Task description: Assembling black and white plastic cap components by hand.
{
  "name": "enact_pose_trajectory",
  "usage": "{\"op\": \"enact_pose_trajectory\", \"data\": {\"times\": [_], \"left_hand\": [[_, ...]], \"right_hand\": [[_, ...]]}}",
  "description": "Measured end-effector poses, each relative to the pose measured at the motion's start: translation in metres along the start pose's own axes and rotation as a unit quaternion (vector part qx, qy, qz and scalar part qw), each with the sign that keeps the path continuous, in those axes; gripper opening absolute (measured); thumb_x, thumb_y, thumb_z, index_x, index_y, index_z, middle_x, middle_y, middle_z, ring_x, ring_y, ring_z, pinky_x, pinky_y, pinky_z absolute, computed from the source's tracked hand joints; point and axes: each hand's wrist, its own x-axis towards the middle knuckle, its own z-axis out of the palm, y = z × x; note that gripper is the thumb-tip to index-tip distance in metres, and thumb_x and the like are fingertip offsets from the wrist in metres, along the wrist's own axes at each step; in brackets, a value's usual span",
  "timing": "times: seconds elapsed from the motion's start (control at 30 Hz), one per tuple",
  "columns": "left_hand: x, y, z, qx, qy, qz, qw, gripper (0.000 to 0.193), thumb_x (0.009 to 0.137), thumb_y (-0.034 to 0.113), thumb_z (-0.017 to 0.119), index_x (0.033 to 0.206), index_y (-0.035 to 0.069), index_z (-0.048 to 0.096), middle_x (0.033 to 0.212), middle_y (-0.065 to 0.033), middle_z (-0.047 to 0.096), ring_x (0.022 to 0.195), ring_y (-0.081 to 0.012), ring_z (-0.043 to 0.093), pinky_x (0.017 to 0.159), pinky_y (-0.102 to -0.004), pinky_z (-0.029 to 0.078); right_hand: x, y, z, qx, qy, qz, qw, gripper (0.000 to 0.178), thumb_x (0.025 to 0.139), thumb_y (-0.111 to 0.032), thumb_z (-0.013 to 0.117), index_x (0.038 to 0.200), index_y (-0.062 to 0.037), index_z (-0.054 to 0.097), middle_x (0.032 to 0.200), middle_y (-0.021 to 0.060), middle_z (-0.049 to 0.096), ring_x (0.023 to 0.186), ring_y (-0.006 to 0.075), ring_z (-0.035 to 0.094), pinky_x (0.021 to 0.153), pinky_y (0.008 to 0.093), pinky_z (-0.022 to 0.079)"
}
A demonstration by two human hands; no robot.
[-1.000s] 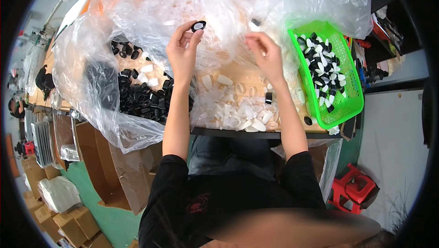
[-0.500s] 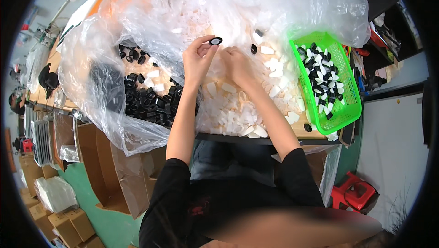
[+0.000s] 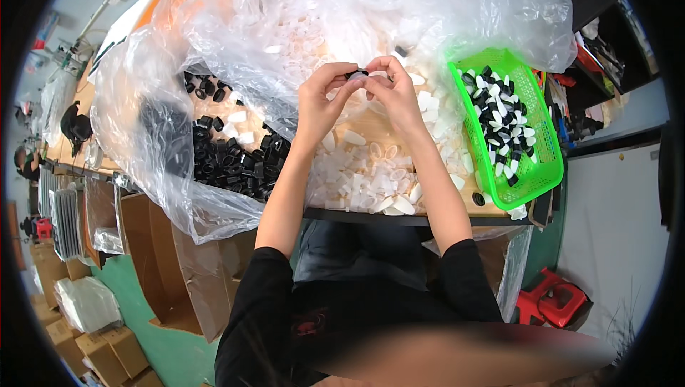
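Note:
Above the middle of the table, both hands meet at a small black oval cap (image 3: pixel 356 73). My left hand (image 3: pixel 322 96) pinches it between thumb and fingers. From the other side, the closed fingers of my right hand (image 3: pixel 397 93) press at the same cap. Something pale and translucent shows by the thumbs, too small to make out. Below the hands lies a heap of translucent white oval rings and pieces (image 3: pixel 371 180). To the left, many loose black caps (image 3: pixel 232 166) lie on and around clear plastic sheeting.
A green basket (image 3: pixel 549 173) on the right holds black-and-white assembled pieces. Clear plastic bags (image 3: pixel 457 2) drape over the table's back and left. A single black cap (image 3: pixel 478 199) lies near the basket. Below stand an open cardboard box (image 3: pixel 153 258) and a red stool (image 3: pixel 560 301).
My right hand has come up from the white pieces to the cap in my left hand. My left hand has shifted slightly right and turned the cap.

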Motion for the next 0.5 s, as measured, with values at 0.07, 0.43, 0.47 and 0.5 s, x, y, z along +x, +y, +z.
{"op": "enact_pose_trajectory", "data": {"times": [0.07,0.43,0.47,0.5], "left_hand": [[-0.001,0.000,-0.002,-0.012,-0.002,-0.007,1.000,0.023,0.084,-0.002,0.070,0.106,-0.005,0.066,0.102,-0.0106,0.067,0.090,-0.0164,0.068,0.081,-0.0271,0.056],[-0.002,0.002,-0.001,-0.038,0.010,0.035,0.999,0.024,0.086,-0.006,0.065,0.110,-0.003,0.066,0.111,-0.0124,0.064,0.101,-0.0180,0.064,0.085,-0.0275,0.055],[-0.002,0.002,-0.001,-0.037,0.010,0.035,0.999,0.024,0.086,-0.006,0.065,0.110,-0.003,0.066,0.111,-0.0124,0.064,0.101,-0.0180,0.064,0.085,-0.0275,0.055],[-0.002,0.002,-0.001,-0.018,0.011,0.050,0.998,0.024,0.086,-0.006,0.065,0.110,-0.004,0.066,0.111,-0.0127,0.064,0.101,-0.0181,0.064,0.085,-0.0273,0.055]], "right_hand": [[0.000,-0.010,0.002,-0.022,-0.031,0.018,0.999,0.023,0.088,-0.006,0.067,0.110,-0.0021,0.060,0.096,0.0043,0.066,0.088,0.0096,0.062,0.072,0.0245,0.047],[0.001,-0.015,-0.006,0.001,-0.076,0.040,0.996,0.027,0.090,-0.007,0.066,0.115,-0.0002,0.064,0.111,0.0084,0.066,0.098,0.0125,0.062,0.086,0.0278,0.050],[0.000,-0.014,-0.005,0.023,-0.070,0.039,0.997,0.027,0.090,-0.007,0.066,0.115,-0.0002,0.064,0.109,0.0080,0.066,0.098,0.0127,0.062,0.086,0.0277,0.050],[-0.001,-0.013,-0.003,0.046,-0.063,0.039,0.996,0.026,0.090,-0.007,0.066,0.115,-0.0002,0.064,0.108,0.0076,0.066,0.098,0.0129,0.062,0.085,0.0277,0.050]]}}
